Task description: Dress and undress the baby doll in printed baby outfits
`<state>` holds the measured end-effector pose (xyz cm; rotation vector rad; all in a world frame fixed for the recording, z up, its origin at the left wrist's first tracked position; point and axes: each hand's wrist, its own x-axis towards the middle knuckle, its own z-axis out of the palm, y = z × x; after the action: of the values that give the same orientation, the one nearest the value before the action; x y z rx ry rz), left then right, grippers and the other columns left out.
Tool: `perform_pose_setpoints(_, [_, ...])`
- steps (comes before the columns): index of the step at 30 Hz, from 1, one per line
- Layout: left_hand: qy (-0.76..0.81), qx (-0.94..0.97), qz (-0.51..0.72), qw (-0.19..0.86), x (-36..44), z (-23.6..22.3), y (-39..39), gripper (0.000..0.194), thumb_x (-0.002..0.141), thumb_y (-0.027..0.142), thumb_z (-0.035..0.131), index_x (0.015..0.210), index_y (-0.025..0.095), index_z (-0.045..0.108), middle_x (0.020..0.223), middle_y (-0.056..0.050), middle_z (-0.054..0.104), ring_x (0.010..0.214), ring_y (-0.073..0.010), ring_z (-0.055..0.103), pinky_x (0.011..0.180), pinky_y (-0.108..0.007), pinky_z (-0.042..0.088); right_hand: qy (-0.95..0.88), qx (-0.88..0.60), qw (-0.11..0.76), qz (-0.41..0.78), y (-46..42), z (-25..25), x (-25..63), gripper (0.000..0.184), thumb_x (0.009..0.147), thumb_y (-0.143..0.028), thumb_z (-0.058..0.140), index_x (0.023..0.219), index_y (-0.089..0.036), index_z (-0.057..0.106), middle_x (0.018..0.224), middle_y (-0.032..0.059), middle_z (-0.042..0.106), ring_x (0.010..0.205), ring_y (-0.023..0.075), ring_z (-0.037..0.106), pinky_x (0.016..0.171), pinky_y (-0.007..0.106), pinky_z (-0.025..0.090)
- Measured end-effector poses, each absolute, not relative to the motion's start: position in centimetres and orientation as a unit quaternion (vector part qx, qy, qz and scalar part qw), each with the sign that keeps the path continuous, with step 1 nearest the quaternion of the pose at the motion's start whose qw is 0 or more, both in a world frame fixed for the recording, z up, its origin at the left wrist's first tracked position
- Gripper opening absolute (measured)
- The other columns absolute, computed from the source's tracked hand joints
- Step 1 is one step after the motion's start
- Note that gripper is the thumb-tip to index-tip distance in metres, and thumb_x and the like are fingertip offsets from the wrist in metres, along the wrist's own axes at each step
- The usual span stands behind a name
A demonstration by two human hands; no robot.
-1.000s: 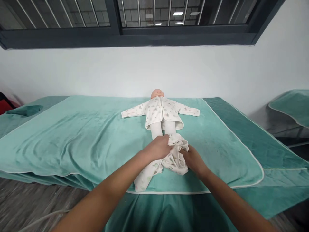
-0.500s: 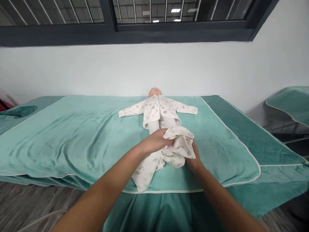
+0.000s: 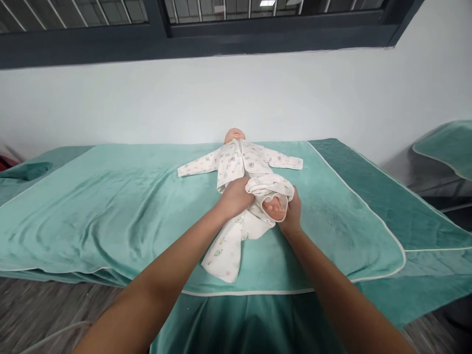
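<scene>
A baby doll point(image 3: 235, 134) lies on its back on a teal towel point(image 3: 110, 206), head toward the wall, wearing a white printed top point(image 3: 239, 160) with sleeves spread. White printed baby trousers point(image 3: 224, 246) cover its legs, one trouser leg trailing flat toward me. My left hand point(image 3: 234, 196) is closed on the bunched trouser fabric at the doll's left side. My right hand point(image 3: 291, 211) grips the gathered other trouser leg point(image 3: 269, 187), and the doll's bare foot point(image 3: 275, 209) shows through its opening.
The towel covers a table draped in darker green cloth point(image 3: 372, 196) against a white wall. A folded green cloth point(image 3: 25, 170) lies far left. Another green-covered table point(image 3: 448, 147) stands at right. A dark barred window runs above.
Both hands have moved away from me up the doll's legs, carrying the bunched trouser leg with them. The doll's foot now shows in the gathered opening.
</scene>
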<state>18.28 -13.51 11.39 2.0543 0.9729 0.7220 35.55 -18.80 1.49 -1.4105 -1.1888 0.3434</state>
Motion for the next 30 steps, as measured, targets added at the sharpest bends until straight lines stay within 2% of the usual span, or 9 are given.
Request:
perform_pose_setpoints(4, [0.462, 0.794, 0.318, 0.234, 18.8, 10.8, -12.3, 0.012, 0.076, 0.009, 0.051, 0.075, 0.02, 0.057, 0.079, -0.003, 0.066, 0.077, -0.0203, 0.058, 0.066, -0.029, 0.035, -0.512, -0.634, 0.569, 0.113, -18.0, 2.6, 36.2, 0.031, 0.087, -0.056, 0.049, 0.084, -0.026, 0.044, 0.074, 0.0017, 0.062, 0.07, 0.0229, 0.056, 0.068, 0.036, 0.044])
perform_pose_setpoints(7, [0.481, 0.777, 0.337, 0.228, 18.9, 10.0, -11.5, 0.011, 0.076, 0.01, 0.054, 0.075, 0.021, 0.054, 0.076, -0.001, 0.063, 0.075, -0.0188, 0.056, 0.064, -0.028, 0.034, -0.521, -0.637, 0.556, 0.119, -17.2, 2.9, 36.6, 0.033, 0.086, -0.059, 0.05, 0.083, -0.026, 0.047, 0.074, 0.0017, 0.063, 0.069, 0.023, 0.056, 0.066, 0.036, 0.044])
perform_pose_setpoints(10, [0.474, 0.746, 0.356, 0.303, 18.7, 9.5, -11.1, 0.008, 0.074, 0.013, 0.059, 0.078, 0.02, 0.057, 0.075, 0.002, 0.061, 0.076, -0.0173, 0.056, 0.066, -0.027, 0.036, -0.533, -0.624, 0.555, 0.136, -16.2, 2.8, 36.9, 0.036, 0.092, -0.058, 0.044, 0.089, -0.024, 0.055, 0.083, 0.0039, 0.068, 0.078, 0.0239, 0.059, 0.073, 0.036, 0.047])
perform_pose_setpoints(14, [0.433, 0.681, 0.357, 0.47, 17.5, 9.6, -10.7, 0.016, 0.07, 0.021, 0.071, 0.082, 0.019, 0.06, 0.077, 0.004, 0.059, 0.076, -0.0156, 0.056, 0.067, -0.026, 0.038, -0.545, -0.589, 0.572, 0.17, -15.2, 2.5, 37.4, 0.041, 0.096, -0.056, 0.045, 0.102, -0.021, 0.065, 0.104, 0.0069, 0.072, 0.099, 0.0249, 0.062, 0.089, 0.038, 0.047])
perform_pose_setpoints(16, [0.376, 0.656, 0.334, 0.563, 16.6, 9.6, -10.6, 0.021, 0.07, 0.025, 0.076, 0.085, 0.018, 0.062, 0.08, 0.003, 0.061, 0.077, -0.0149, 0.057, 0.068, -0.026, 0.04, -0.527, -0.586, 0.582, 0.201, -14.9, 2.3, 37.7, 0.039, 0.093, -0.056, 0.05, 0.099, -0.021, 0.067, 0.103, 0.0054, 0.072, 0.098, 0.0241, 0.062, 0.089, 0.037, 0.047])
perform_pose_setpoints(20, [0.284, 0.566, 0.302, 0.712, 15.1, 8.1, -10.1, 0.031, 0.072, 0.037, 0.081, 0.091, 0.016, 0.069, 0.085, -0.001, 0.067, 0.076, -0.0146, 0.06, 0.069, -0.025, 0.043, -0.475, -0.561, 0.621, 0.269, -14.8, 2.3, 38.0, 0.03, 0.085, -0.05, 0.065, 0.091, -0.021, 0.067, 0.087, -0.0002, 0.069, 0.084, 0.0197, 0.06, 0.08, 0.033, 0.047])
perform_pose_setpoints(22, [0.267, 0.506, 0.333, 0.75, 14.6, 6.6, -9.7, 0.036, 0.071, 0.042, 0.083, 0.091, 0.014, 0.071, 0.082, -0.003, 0.069, 0.074, -0.015, 0.062, 0.07, -0.026, 0.046, -0.469, -0.532, 0.637, 0.301, -15.0, 2.3, 38.0, 0.028, 0.081, -0.046, 0.07, 0.094, -0.022, 0.067, 0.088, -0.0009, 0.068, 0.085, 0.019, 0.06, 0.082, 0.032, 0.048])
perform_pose_setpoints(25, [0.241, 0.45, 0.378, 0.772, 14.2, 4.5, -9.2, 0.042, 0.065, 0.041, 0.087, 0.094, 0.014, 0.071, 0.079, -0.004, 0.071, 0.07, -0.0165, 0.065, 0.071, -0.028, 0.051, -0.493, -0.503, 0.632, 0.324, -15.6, 2.6, 37.9, 0.029, 0.081, -0.042, 0.072, 0.103, -0.024, 0.066, 0.101, 0.0013, 0.069, 0.096, 0.0208, 0.062, 0.089, 0.034, 0.048])
perform_pose_setpoints(30, [0.192, 0.442, 0.367, 0.795, 13.7, 3.5, -8.9, 0.047, 0.057, 0.037, 0.091, 0.093, 0.017, 0.069, 0.074, -0.003, 0.072, 0.064, -0.0174, 0.067, 0.062, -0.028, 0.053, -0.606, -0.507, 0.548, 0.275, -16.9, 6.2, 36.6, 0.03, 0.088, -0.047, 0.066, 0.109, -0.025, 0.067, 0.115, 0.004, 0.065, 0.107, 0.0229, 0.059, 0.094, 0.036, 0.044])
